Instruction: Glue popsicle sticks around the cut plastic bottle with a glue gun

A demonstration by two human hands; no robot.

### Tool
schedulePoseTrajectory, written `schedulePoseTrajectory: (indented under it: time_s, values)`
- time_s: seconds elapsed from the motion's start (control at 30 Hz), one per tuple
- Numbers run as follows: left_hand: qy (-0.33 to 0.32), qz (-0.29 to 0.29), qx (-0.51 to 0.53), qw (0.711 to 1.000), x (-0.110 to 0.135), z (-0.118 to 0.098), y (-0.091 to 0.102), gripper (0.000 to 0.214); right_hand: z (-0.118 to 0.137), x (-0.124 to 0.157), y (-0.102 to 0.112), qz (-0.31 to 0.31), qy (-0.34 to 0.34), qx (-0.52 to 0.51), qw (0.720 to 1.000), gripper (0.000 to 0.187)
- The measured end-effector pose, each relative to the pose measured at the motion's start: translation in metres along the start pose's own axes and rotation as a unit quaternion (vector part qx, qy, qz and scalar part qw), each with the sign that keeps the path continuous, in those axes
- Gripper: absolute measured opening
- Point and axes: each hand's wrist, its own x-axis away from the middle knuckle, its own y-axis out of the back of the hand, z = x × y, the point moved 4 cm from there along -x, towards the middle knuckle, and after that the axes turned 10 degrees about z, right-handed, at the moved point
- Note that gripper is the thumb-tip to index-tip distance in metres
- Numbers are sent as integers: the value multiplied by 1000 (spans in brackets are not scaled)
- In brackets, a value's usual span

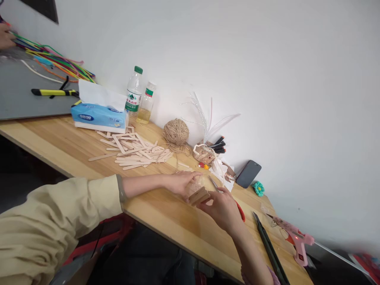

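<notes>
My left hand (pixel 179 183) lies on the wooden table (pixel 53 138), fingers curled around a small stack of short wooden sticks (pixel 198 195) in a clear plastic wrap. My right hand (pixel 222 208) comes from the lower right and pinches the same stack at its near end. Red-handled scissors (pixel 241 211) lie just behind my right hand. A loose pile of wooden craft sticks (pixel 135 151) spreads on the table to the left of my hands.
A tissue pack (pixel 97 114), two bottles (pixel 134 93), a twine ball (pixel 176 132), markers (pixel 219 145), a phone (pixel 248 174) and a teal flower (pixel 258 188) line the wall. A pink glue gun (pixel 297 239) and black ruler (pixel 268 247) lie right. Another person's hand (pixel 5 36) touches coloured pipe cleaners (pixel 53 59).
</notes>
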Motion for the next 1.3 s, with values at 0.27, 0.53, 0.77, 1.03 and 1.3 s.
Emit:
schedulePoseTrajectory:
  time_s: [0.27,0.53,0.77,1.03,1.3]
  values:
    - [66,41,-111,991,-1,-4,-6,94,-1,-2,-2,3,-13,29,999,10]
    - [-4,36,-60,998,1,-5,-8,86,-2,-7,-5,29,1,47,998,16]
    - [22,42,-92,995,4,-10,-7,79,-3,-10,-5,38,1,44,998,20]
    - [22,64,-79,995,6,-14,-2,111,8,-5,5,26,4,85,996,16]
    - [-63,-48,-226,971,21,-65,22,77,-11,29,33,-89,51,-2,995,31]
